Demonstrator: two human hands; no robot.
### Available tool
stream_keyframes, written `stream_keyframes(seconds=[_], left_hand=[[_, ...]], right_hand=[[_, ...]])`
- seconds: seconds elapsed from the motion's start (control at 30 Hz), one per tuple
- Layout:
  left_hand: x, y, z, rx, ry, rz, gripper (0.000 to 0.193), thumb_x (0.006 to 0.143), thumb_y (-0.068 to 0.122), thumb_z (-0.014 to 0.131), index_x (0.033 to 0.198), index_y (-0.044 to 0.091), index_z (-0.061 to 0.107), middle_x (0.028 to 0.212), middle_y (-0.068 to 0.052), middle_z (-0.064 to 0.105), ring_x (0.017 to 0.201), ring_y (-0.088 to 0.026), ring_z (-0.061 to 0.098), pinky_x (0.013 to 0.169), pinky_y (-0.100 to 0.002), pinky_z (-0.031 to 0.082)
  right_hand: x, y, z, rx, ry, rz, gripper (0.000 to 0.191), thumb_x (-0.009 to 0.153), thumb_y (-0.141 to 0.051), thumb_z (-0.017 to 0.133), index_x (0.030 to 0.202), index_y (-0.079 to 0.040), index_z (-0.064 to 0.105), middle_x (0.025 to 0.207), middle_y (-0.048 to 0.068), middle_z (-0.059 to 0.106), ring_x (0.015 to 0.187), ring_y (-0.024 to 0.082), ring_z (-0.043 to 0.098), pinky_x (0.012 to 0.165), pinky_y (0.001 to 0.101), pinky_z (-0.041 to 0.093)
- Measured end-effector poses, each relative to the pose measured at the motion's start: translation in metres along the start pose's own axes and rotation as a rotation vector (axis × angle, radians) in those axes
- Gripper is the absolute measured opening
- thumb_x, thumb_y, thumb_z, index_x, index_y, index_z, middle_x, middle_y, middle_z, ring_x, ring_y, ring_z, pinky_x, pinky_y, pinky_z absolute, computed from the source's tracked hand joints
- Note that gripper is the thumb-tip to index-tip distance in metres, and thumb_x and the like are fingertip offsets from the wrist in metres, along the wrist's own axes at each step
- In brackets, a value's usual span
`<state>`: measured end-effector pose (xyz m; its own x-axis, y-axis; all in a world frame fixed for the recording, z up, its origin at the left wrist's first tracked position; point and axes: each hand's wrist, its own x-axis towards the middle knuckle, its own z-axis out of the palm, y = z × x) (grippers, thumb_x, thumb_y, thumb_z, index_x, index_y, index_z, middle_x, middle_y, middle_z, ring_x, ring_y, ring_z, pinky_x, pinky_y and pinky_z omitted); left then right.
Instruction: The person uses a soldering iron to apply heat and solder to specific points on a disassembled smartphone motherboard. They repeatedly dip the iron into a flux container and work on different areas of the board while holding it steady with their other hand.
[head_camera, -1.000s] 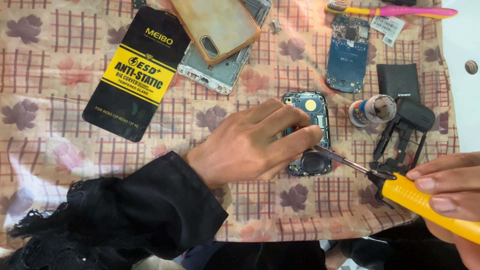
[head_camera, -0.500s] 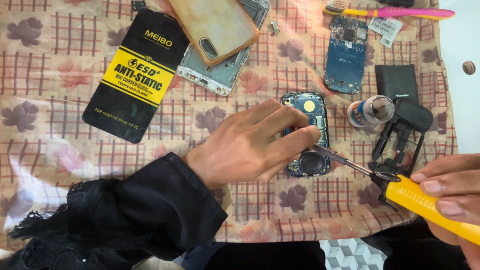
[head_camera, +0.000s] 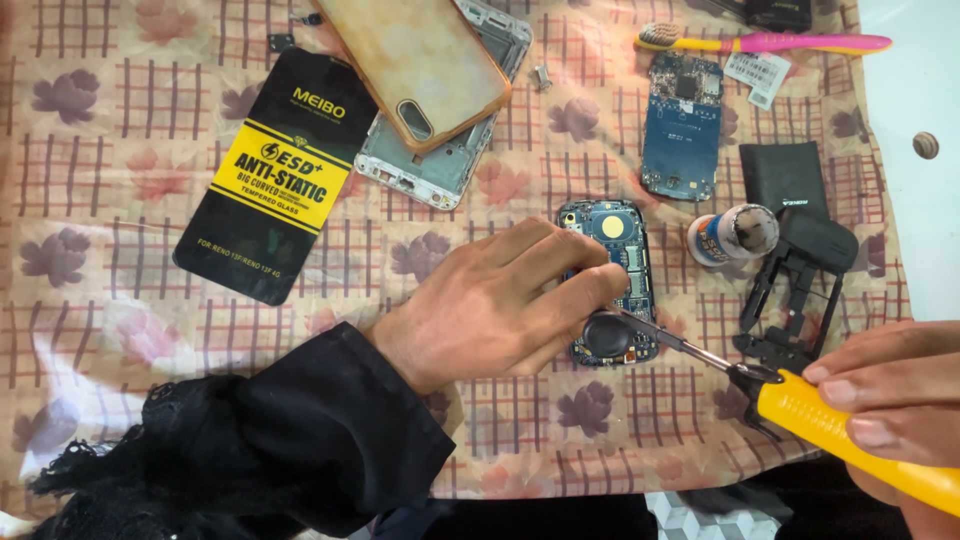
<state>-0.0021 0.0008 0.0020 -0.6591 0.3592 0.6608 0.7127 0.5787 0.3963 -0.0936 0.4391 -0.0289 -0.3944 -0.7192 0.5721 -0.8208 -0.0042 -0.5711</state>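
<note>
My left hand (head_camera: 505, 305) rests on a small blue phone circuit board (head_camera: 612, 270) at the centre of the cloth, fingers pressing on it beside a round black part (head_camera: 606, 335). My right hand (head_camera: 895, 395) grips a yellow-handled soldering iron (head_camera: 850, 435) at the lower right. Its metal tip (head_camera: 640, 322) touches the board near the round black part.
On the patterned cloth (head_camera: 120, 290) lie a black and yellow flat package (head_camera: 275, 180), a phone in an orange case (head_camera: 420, 65) over a metal frame (head_camera: 450, 165), a second blue board (head_camera: 682, 130), a black plastic frame (head_camera: 795, 290), a small open jar (head_camera: 735, 235), a black battery (head_camera: 785, 175), a toothbrush (head_camera: 770, 42).
Both hands and the iron's tip stay almost where they were on the board; only tiny shifts show.
</note>
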Motion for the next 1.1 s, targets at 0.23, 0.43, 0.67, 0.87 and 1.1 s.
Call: stream_keyframes(seconds=[0.23, 0.43, 0.67, 0.87, 1.1], left_hand=[[0.001, -0.001, 0.003, 0.009, 0.008, 0.010, 0.034, 0.092, 0.011, 0.076, 0.122, 0.008, 0.060, 0.114, -0.006, 0.062, 0.104, -0.024, 0.066, 0.084, -0.036, 0.061], [0.000, -0.001, 0.004, 0.011, 0.014, 0.012, 0.034, 0.092, 0.012, 0.076, 0.123, 0.008, 0.061, 0.114, -0.006, 0.062, 0.104, -0.023, 0.066, 0.083, -0.036, 0.061], [0.000, 0.000, 0.002, 0.003, 0.005, 0.009, 0.037, 0.090, 0.013, 0.077, 0.123, 0.008, 0.061, 0.114, -0.006, 0.062, 0.104, -0.024, 0.065, 0.083, -0.036, 0.061], [0.000, 0.000, 0.002, 0.003, 0.012, 0.008, 0.038, 0.089, 0.012, 0.077, 0.123, 0.008, 0.060, 0.114, -0.006, 0.061, 0.105, -0.024, 0.065, 0.085, -0.037, 0.061], [0.000, -0.002, 0.003, 0.014, 0.017, 0.012, 0.037, 0.090, 0.011, 0.076, 0.123, 0.008, 0.059, 0.114, -0.005, 0.062, 0.104, -0.023, 0.065, 0.086, -0.037, 0.061]], right_hand=[[0.014, -0.017, 0.014, -0.004, 0.093, 0.117, 0.015, 0.080, -0.024, 0.078, 0.091, -0.024, 0.068, 0.093, -0.003, 0.074, 0.085, 0.016, 0.080, 0.072, 0.0283, 0.068], [0.031, -0.033, 0.007, -0.133, -0.039, 0.044, 0.023, 0.085, -0.030, 0.081, 0.099, -0.027, 0.063, 0.097, -0.005, 0.071, 0.088, 0.016, 0.078, 0.077, 0.0305, 0.067], [0.076, -0.041, -0.011, -0.082, -0.366, -0.074, 0.035, 0.091, -0.051, 0.076, 0.110, -0.025, 0.061, 0.110, -0.003, 0.067, 0.096, 0.018, 0.079, 0.087, 0.0371, 0.067], [0.065, -0.042, -0.015, -0.058, -0.320, -0.075, 0.038, 0.091, -0.055, 0.069, 0.115, -0.026, 0.061, 0.110, -0.003, 0.068, 0.099, 0.017, 0.078, 0.085, 0.0373, 0.066], [0.035, -0.028, 0.000, -0.071, -0.126, -0.057, 0.026, 0.092, -0.043, 0.074, 0.109, -0.028, 0.062, 0.104, -0.006, 0.071, 0.092, 0.016, 0.078, 0.079, 0.0329, 0.069]])
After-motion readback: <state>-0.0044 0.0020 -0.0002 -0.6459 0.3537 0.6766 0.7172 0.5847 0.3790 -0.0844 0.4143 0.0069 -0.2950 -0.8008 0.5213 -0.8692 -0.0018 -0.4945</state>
